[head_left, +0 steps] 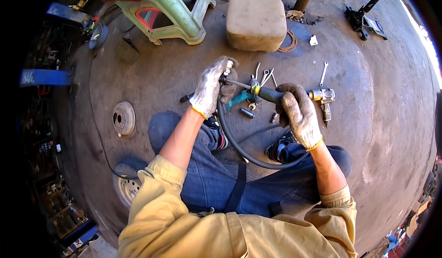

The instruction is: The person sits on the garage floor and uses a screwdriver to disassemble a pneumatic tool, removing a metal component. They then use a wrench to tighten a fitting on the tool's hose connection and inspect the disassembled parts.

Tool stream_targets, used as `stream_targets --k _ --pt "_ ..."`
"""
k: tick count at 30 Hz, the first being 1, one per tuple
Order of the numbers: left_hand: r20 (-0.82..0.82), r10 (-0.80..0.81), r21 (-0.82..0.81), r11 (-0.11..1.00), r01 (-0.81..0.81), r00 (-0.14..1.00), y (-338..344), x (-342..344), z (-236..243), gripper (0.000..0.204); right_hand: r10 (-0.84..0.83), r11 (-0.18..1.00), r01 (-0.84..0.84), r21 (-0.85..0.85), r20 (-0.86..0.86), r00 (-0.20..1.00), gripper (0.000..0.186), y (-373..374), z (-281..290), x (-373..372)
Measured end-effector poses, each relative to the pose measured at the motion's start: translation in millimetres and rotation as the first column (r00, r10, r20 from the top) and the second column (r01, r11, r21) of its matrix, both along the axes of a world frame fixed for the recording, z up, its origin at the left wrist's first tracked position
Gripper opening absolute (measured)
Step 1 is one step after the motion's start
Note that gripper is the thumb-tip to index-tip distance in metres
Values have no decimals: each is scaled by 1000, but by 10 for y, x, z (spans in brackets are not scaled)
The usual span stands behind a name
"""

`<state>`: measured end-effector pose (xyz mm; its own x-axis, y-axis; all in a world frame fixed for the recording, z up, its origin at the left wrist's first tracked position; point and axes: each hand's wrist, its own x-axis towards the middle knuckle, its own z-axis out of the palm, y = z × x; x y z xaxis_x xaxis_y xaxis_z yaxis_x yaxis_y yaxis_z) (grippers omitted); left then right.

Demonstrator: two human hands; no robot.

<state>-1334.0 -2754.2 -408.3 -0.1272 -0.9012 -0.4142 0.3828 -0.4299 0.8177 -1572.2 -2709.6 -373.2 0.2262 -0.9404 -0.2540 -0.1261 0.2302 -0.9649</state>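
Concrete floor; left hand clasps black hose; right hand grips screwdriver, its shaft between them.

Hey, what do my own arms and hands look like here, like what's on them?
Your left hand and right hand wear off-white work gloves with dark grime and yellow-edged cuffs. Your tan sleeves end near the elbows, leaving the forearms bare.

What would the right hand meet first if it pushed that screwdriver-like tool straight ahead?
Probably the left hand, gripping the black hose; the tool points there, though exact depth is unclear.
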Motion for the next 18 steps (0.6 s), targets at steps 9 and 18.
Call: stream_targets --k 9,18 --pt "23 -2 28 1000 2 1000 43 1 62 32 -35 898 -38 -438 -157 987 25 36 2 82" --pt "16 -23 14 1000 22 1000 47 -18 31 33 -102 942 63 -329 -100 990 26 22 29 105"
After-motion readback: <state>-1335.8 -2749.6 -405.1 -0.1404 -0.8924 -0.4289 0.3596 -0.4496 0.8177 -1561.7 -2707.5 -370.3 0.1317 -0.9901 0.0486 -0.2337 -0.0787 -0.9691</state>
